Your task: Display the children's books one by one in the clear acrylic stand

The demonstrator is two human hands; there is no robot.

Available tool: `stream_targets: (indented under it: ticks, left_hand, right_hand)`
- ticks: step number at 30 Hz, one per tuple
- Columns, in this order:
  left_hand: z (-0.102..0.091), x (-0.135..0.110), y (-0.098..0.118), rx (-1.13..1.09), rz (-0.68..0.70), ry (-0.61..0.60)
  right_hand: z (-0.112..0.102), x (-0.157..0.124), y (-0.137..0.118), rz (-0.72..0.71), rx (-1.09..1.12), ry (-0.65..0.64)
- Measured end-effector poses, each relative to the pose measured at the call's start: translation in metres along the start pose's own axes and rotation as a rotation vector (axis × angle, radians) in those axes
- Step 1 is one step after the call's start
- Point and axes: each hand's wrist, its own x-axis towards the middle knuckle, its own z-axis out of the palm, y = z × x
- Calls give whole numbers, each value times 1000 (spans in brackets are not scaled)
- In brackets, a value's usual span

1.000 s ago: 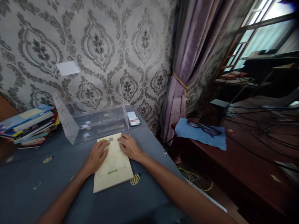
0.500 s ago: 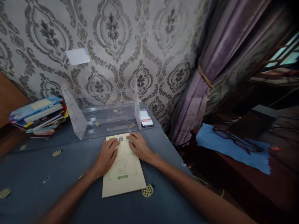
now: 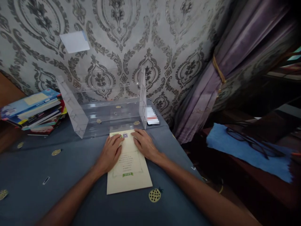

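The book [image 3: 130, 163] lies flat toward the table's [image 3: 30, 166] right edge, left hand [image 3: 110, 153] and right hand [image 3: 147, 146] on it, fingers mostly together, pinching nothing; looks barely started, pile [image 3: 42, 113] far left untouched

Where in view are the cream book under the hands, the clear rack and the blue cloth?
Cream book [image 3: 128, 164]: head view, on the middle of its upward-facing cover.
Clear rack [image 3: 73, 110]: head view, on its left side panel.
Blue cloth [image 3: 218, 136]: head view, on its bare left part.
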Motion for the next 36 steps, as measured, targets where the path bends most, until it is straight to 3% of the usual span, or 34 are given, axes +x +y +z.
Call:
stream_targets:
  ticks: [7,11,18,26,36]
  left_hand:
    - [4,-4,-1,70,-9,43]
    - [1,-4,3,97,-11,65]
    - [-13,-4,17,250,-80,59]
    - [-14,-2,19,236,-94,20]
    - [-15,-4,17,175,-90,13]
  right_hand:
    - [-9,-2,-10,-54,-116,0]
    - [-13,5,-26,-153,-126,-100]
    - [4,30,-52,-318,-96,-229]
    - [19,32,-45,-321,-63,-202]
    - [-5,17,-28,-135,-131,-161]
